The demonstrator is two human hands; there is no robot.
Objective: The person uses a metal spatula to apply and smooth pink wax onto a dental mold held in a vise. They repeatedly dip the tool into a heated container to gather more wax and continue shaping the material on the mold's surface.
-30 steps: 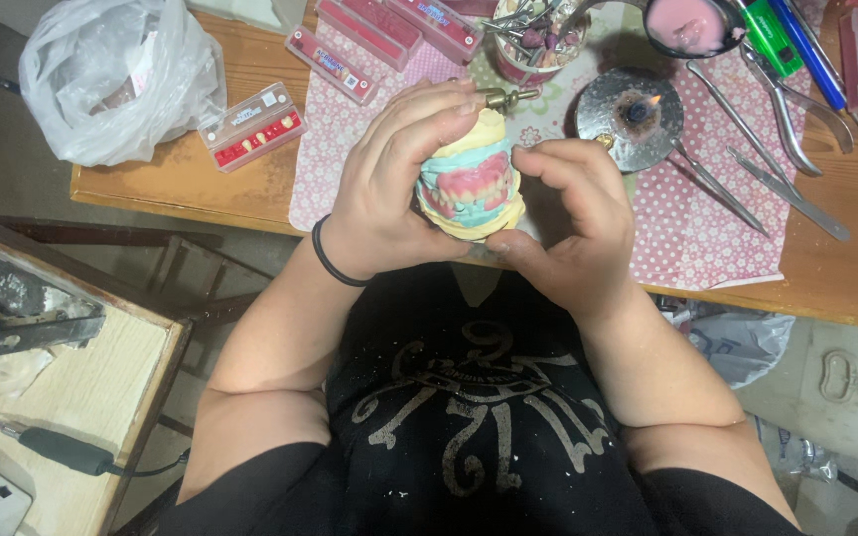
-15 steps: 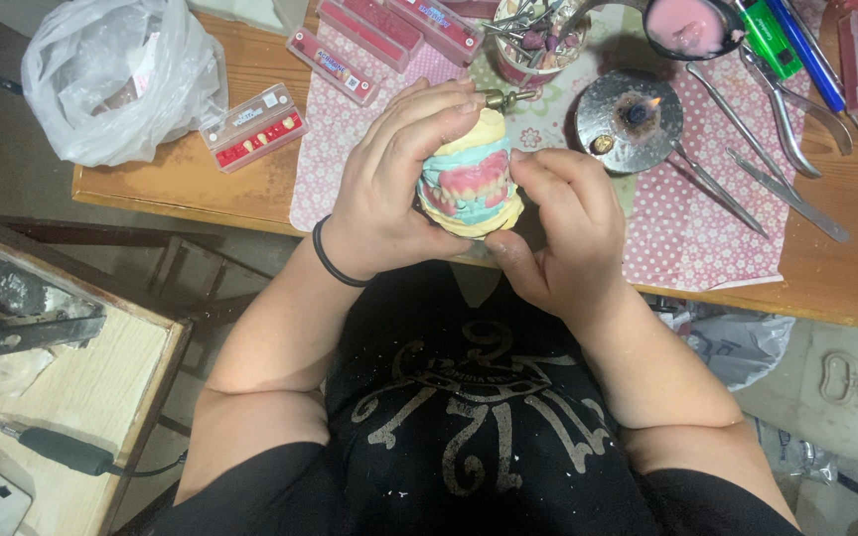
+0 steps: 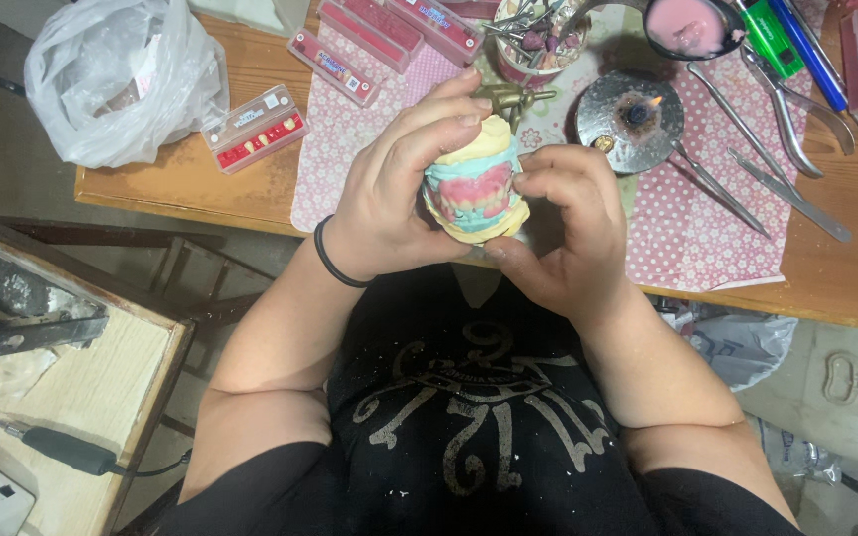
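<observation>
Slightly shifted since a second ago, the right hand [image 3: 563,223] now curls closer round the dental model [image 3: 476,189], which stands upright between both hands above the table [image 3: 181,179] edge, the left hand [image 3: 404,189] gripping its side.

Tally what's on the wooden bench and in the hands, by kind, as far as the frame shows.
Dental model, held by left hand and right hand: 1
Lit burner: 1
Flat tooth boxes: 4
White plastic bag: 1
Tool cup: 1
Total: 8
</observation>
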